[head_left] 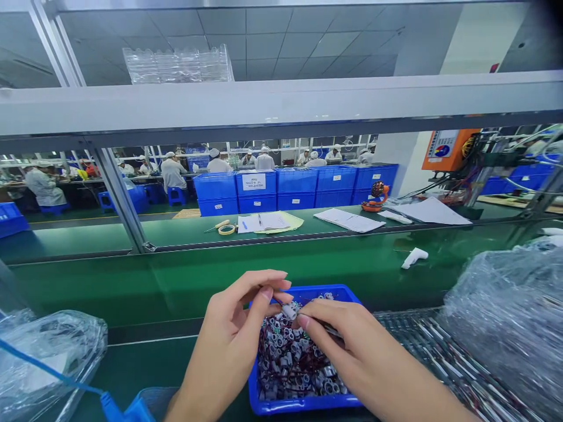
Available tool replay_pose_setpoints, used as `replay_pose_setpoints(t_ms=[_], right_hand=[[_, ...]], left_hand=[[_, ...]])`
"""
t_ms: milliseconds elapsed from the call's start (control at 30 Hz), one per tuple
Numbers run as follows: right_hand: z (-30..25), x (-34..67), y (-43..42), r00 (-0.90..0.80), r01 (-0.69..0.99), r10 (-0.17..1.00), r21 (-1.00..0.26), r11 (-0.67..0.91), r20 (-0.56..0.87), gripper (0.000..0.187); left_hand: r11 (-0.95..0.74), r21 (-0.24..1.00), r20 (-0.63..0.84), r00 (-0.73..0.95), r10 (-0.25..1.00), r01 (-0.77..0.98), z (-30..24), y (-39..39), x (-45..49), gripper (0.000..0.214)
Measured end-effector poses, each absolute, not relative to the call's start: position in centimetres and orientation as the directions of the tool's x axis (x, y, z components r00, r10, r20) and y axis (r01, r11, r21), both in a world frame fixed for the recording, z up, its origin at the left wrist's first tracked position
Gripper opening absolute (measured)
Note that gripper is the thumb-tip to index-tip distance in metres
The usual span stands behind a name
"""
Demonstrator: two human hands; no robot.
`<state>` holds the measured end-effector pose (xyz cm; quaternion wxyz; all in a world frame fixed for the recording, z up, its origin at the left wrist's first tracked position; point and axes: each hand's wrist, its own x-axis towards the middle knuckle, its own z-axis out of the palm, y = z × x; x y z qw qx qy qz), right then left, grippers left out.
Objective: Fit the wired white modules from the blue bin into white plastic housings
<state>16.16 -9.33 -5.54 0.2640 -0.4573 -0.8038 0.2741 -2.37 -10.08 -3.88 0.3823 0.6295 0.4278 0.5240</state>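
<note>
head view: left hand point(229, 340) pinches a light, delicate-looking white sleeve point(289, 311) by its body, right hand point(352, 346) curled beside it, grip unclear, above a blue tray point(308, 291) of wired parts point(290, 369)

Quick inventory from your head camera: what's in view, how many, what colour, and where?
white cylindrical component: 1, white, between the hands
wired cylindrical components: many, silver and white, heaped in the tray
blue plastic tray: 1, blue, under the hands
green conveyor belt: 1, green, beneath the tray
clear plastic bags: 2, transparent, left and right foreground
white pistol-shaped device: 1, white, on the belt, right
roll of tape: 1, yellowish, far bench
paper sheets: several, white, far bench
blue plastic crates: many, blue, stacked beyond the bench
co-workers: about a dozen, white coats and caps, background
left hand: 1, bare, fingers on the component
right hand: 1, bare, beside the component above the tray
</note>
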Motion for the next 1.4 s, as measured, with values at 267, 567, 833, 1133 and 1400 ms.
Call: replay_pose_setpoints(t_ms=[267,567,833,1133,1400], right_hand=[[-4.7,16.3,-9.6,-0.397,0.523,0.868,-0.704,0.481,0.298,0.033],[-4.7,16.4,-9.8,-0.406,0.500,0.843,-0.686,0.529,0.353,0.041],[-5.1,17.6,-9.8,-0.454,0.525,0.844,-0.680,0.512,0.285,0.055],[-5.2,18.2,-9.3,-0.526,0.540,0.831,-0.682,0.493,0.184,0.042],[-5.9,18.3,-9.4,-0.512,0.607,0.859,-0.720,0.336,-0.030,0.080]], left_hand=[[-0.450,0.878,0.474,0.179,0.862,-0.160,-4.4,-10.8,-2.8,0.051],[-0.283,0.958,0.287,0.145,0.947,-0.047,-4.0,-9.8,-2.3,0.010],[-0.284,0.958,0.267,0.215,0.939,0.052,-4.0,-10.1,-2.4,0.011],[-0.318,0.927,0.268,0.244,0.932,0.196,-3.6,-10.2,-2.6,0.006],[-0.402,0.866,0.320,0.289,0.902,0.298,-4.5,-9.8,-2.4,0.016]])
